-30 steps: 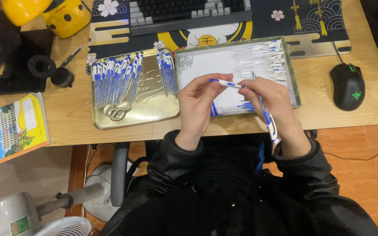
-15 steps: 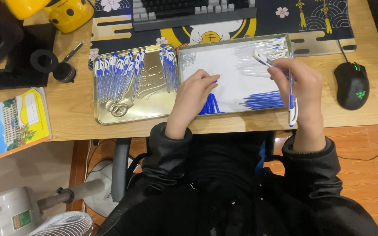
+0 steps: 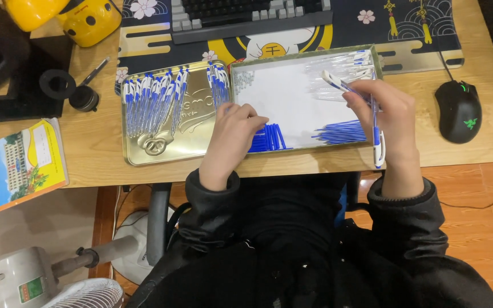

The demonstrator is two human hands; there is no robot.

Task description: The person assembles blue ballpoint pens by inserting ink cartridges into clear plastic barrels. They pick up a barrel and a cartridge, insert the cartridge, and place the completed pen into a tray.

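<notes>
The right hand [image 3: 392,111] grips slim blue-and-white plastic pens [image 3: 375,134] over the white-lined tray's [image 3: 292,94] right edge. The left hand [image 3: 232,134], fingers curled, touches blue caps [image 3: 268,138] at its front edge. The parts look light, stiff and slippery; grip mid-barrel.

hands [image 3: 232,134] over tray [image 3: 292,97], pens [image 3: 375,122]

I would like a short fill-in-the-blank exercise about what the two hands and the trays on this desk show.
1. The right hand holds pens coloured blue and ____.
2. The left hand reaches into the ____ tray.
3. Finished pens lie in the ____ metal tray.
4. Right of the trays sits a black computer ____.

Missing words: white; white; gold; mouse
</notes>
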